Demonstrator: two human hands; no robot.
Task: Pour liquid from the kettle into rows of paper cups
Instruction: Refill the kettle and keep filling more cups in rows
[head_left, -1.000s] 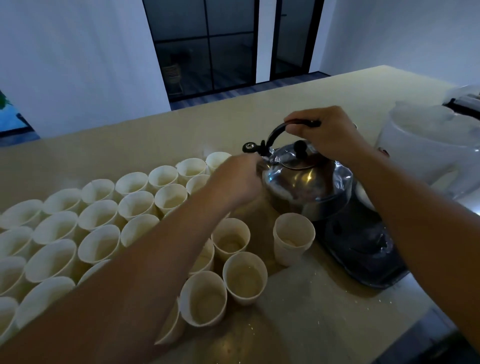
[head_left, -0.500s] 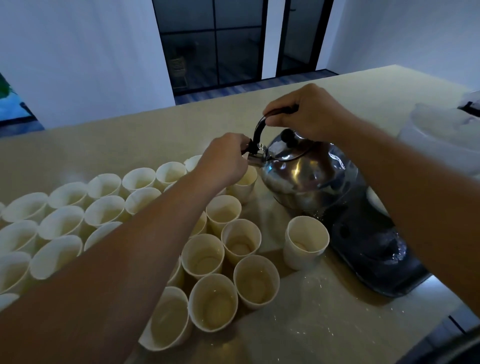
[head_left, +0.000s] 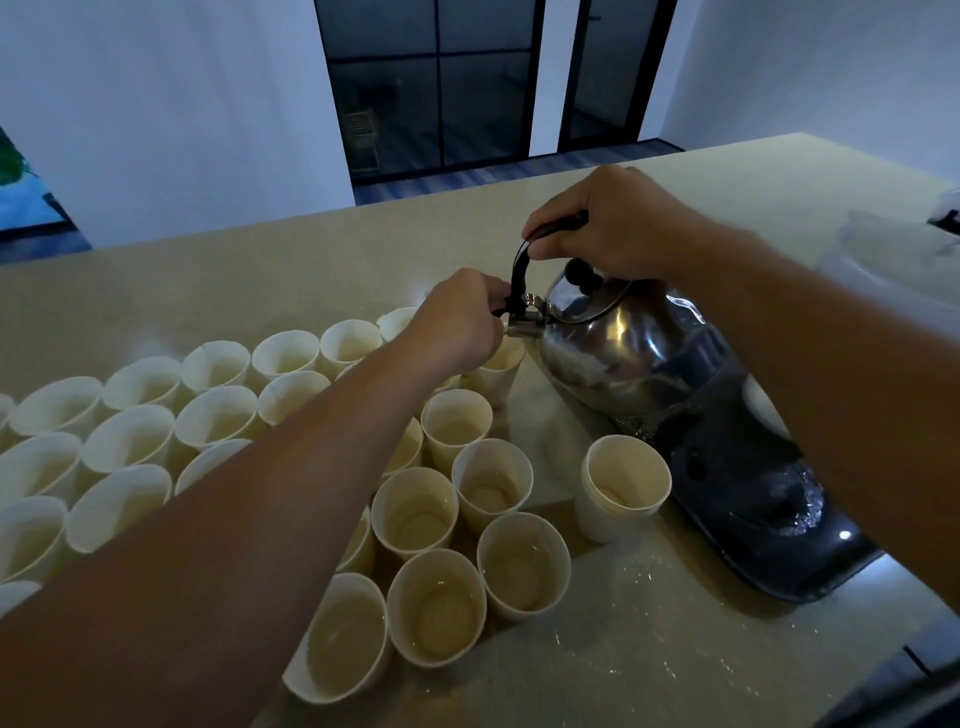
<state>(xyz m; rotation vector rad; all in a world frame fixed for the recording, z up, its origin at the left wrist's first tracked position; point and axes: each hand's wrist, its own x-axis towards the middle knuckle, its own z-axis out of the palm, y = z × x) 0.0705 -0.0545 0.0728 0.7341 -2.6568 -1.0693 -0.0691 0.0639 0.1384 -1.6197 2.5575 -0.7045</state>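
Two hands were in view, the left hand (head_left: 457, 322) and the right hand (head_left: 613, 223), and both were on the one kettle (head_left: 623, 353). Roughly twenty-five open paper cups (head_left: 415, 512) could be counted to the left of and nearer than the left hand. Several showed only as slivers of rim, and the left forearm hid others, so the exact total could not be told. One nested stack of cups (head_left: 626, 488) stood apart, below the right hand. One dark tray (head_left: 753, 519) lay under the right forearm, and one translucent container (head_left: 893, 265) stood to the right of that hand.
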